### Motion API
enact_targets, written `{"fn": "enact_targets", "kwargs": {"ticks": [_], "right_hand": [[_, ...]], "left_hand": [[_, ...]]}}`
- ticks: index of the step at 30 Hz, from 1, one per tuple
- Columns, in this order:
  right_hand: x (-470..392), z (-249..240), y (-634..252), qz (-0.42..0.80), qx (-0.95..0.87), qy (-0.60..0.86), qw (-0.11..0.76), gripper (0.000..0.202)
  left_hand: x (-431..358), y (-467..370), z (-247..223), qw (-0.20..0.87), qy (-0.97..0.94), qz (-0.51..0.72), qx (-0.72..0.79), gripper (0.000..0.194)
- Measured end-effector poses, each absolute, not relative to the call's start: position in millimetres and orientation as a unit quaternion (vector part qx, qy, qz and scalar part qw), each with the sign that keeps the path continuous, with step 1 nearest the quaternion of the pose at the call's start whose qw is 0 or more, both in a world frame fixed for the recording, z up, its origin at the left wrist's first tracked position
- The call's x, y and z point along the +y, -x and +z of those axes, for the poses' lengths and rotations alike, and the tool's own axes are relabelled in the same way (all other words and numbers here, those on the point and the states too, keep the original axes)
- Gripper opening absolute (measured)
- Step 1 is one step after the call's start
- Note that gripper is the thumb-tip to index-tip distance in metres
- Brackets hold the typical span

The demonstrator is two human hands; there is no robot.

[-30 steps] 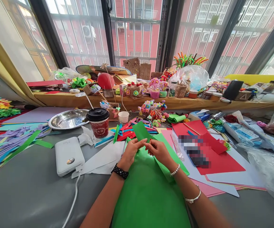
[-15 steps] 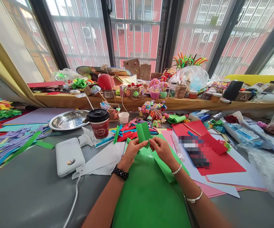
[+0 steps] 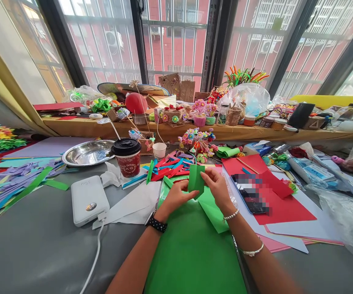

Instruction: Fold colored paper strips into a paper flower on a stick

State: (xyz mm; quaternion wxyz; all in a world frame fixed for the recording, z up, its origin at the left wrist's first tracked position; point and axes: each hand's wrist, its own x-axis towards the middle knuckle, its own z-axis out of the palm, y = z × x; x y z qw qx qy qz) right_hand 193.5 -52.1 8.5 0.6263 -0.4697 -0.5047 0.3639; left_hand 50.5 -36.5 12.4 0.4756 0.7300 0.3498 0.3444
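So both hands are busy with a small green paper piece, held up over the near middle of the counter, kinda upright with a crease in it. Left hand has its fingers closed on it, thumb across the bottom part. Right hand is pinching it by the upper right edge, fingers closed there too. There's a dark watch on the left wrist, plus a beaded bracelet and a silver bangle on the right arm.

Right below the hands is a big green sheet, with a lighter green sheet lying at an angle on it, partly behind the right wrist. Just beyond the hands sits a messy heap of red and blue paper strips. Off to the left you've got a white power bank with a cable plugged in, a lidded coffee cup and a shiny metal tray, then loads of purple strips further out. Over on the right, a phone rests partly on some red paper, screen partly pixelated. The windowsill is packed with crafty bits, pink flowers included.
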Motion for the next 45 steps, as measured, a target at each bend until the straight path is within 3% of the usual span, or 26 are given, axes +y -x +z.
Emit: {"fn": "enact_targets", "kwargs": {"ticks": [6,16,29,45], "right_hand": [[-54.4,8.5,-190.4,0.343,-0.551,0.474,0.595,0.02],[-58.2,9.2,-186.2,0.232,-0.584,0.534,0.566,0.019],[-64.6,6.9,-183.2,0.045,-0.703,0.492,0.511,0.026],[-62.9,5.9,-180.0,0.064,-0.718,0.459,0.519,0.029]], "left_hand": [[-34.3,-50.2,9.8,0.543,-0.646,0.41,0.345,0.037],[-35.8,-48.7,11.6,0.514,-0.624,0.448,0.382,0.03],[-32.3,-46.5,7.2,0.504,-0.616,0.46,0.394,0.026],[-30.2,-45.7,6.8,0.564,-0.539,0.487,0.393,0.032]]}}
